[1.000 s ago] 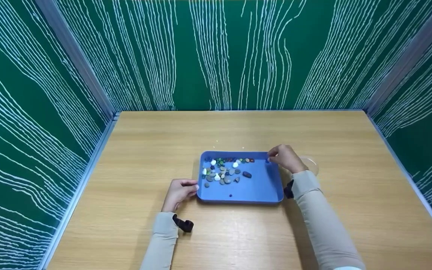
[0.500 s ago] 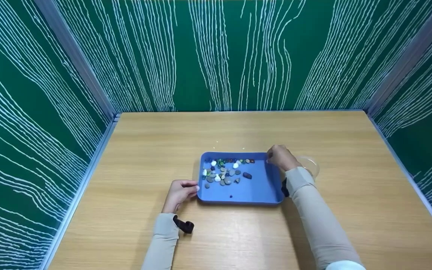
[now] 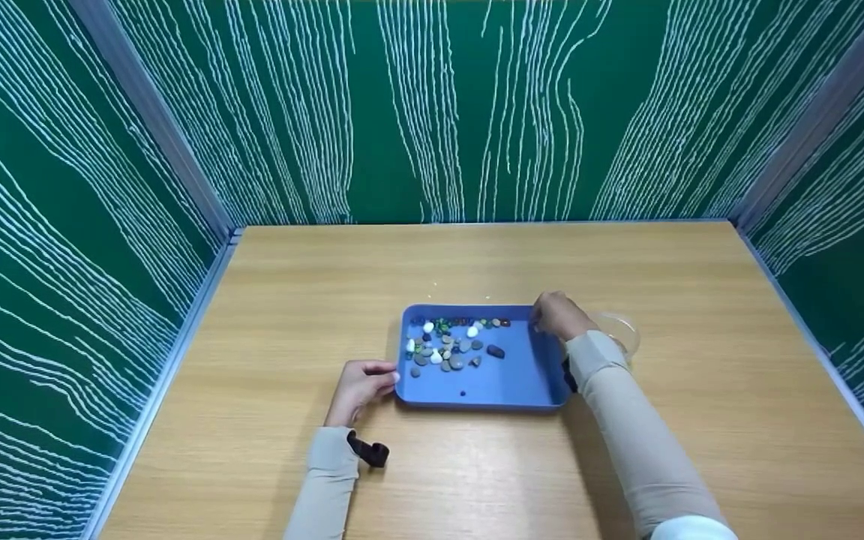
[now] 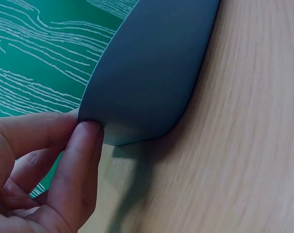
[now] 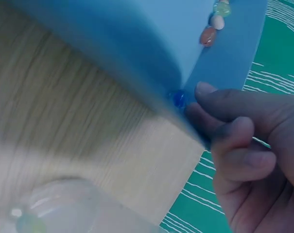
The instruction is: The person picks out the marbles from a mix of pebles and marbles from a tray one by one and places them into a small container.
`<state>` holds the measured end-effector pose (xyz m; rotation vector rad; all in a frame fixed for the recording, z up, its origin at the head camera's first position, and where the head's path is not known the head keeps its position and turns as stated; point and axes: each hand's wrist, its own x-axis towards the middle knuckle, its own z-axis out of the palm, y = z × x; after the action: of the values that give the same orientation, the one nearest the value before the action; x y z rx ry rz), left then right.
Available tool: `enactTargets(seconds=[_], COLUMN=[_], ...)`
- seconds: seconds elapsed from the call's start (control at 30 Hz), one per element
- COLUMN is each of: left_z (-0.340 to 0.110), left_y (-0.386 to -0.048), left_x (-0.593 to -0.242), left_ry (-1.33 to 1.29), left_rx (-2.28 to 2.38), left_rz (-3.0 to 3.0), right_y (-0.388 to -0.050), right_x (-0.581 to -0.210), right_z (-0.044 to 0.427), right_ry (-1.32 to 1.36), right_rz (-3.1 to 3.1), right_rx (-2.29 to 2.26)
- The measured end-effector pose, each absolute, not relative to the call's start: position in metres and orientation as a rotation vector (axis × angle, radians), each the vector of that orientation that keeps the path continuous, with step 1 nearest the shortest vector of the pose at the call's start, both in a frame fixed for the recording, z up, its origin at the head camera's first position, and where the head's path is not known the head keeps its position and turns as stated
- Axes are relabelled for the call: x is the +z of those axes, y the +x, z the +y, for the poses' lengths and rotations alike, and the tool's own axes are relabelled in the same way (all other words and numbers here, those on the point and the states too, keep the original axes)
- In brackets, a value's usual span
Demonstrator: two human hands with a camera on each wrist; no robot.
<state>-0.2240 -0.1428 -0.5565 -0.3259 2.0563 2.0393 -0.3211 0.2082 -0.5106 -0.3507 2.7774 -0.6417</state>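
Observation:
A blue tray lies on the table, with several pebbles and glass beads across its left half and far side. My left hand pinches the tray's left rim between thumb and finger, as the left wrist view shows closely. My right hand reaches into the far right corner, fingers bent. In the right wrist view, a blue glass bead sits in that corner against the fingertips of the right hand; whether they pinch it is unclear. The head view hides this bead behind the hand.
A clear plastic container stands right of the tray, partly behind the right wrist, with a yellow-green piece visible in it. Tiny white bits lie beyond the tray. Green patterned panels border the table.
My right hand has shifted slightly left and turned over the tray's far right corner, covering the blue bead seen there earlier. My left hand stays at the rim.

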Motion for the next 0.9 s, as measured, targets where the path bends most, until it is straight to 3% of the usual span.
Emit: enactTargets(seconds=[0.2, 0.37, 0.9], left_z=[-0.142, -0.142, -0.143], left_y=[-0.219, -0.223, -0.226], left_x=[-0.545, -0.559, -0.561], left_ry=[-0.299, -0.307, -0.338], left_rx=[2.038, 2.059, 2.028], left_rz=[2.052, 2.076, 2.087], right_y=[-0.32, -0.318, -0.313], right_x=[-0.515, -0.516, -0.516], right_z=[0.208, 0.208, 0.209], right_ry=[-0.363, -0.415, -0.515], right_rz=[2.817, 2.865, 2.912], right_rx=[-0.574, -0.49, -0.457])
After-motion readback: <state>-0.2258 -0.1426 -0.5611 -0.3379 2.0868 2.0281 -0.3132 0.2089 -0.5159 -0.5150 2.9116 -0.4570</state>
